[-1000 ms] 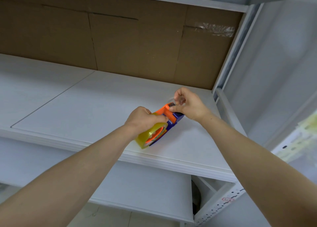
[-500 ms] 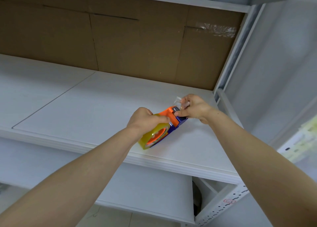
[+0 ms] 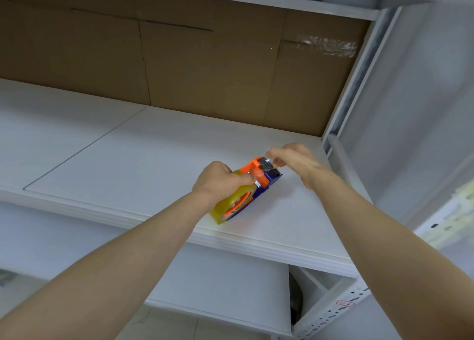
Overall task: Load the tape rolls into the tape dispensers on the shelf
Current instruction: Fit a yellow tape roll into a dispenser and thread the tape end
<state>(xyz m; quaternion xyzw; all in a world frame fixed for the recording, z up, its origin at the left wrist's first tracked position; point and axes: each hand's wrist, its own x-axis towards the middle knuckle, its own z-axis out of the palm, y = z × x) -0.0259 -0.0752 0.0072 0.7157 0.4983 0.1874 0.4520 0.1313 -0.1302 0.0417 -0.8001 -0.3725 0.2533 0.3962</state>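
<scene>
Both hands work: left hand (image 3: pixel 218 179) grips tape dispenser (image 3: pixel 246 189), right hand (image 3: pixel 295 160) pinches tape.

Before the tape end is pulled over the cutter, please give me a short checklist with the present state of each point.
1. Left hand steadies the dispenser: ok.
2. Tape roll sits in the dispenser: ok.
3. Dispenser rests on the shelf: ok.
4. Right hand pinches the tape end: ok, though blurred.
5. Tape runs under the roller: cannot tell.
6. Fingers clear of the cutter teeth: ok.
</scene>
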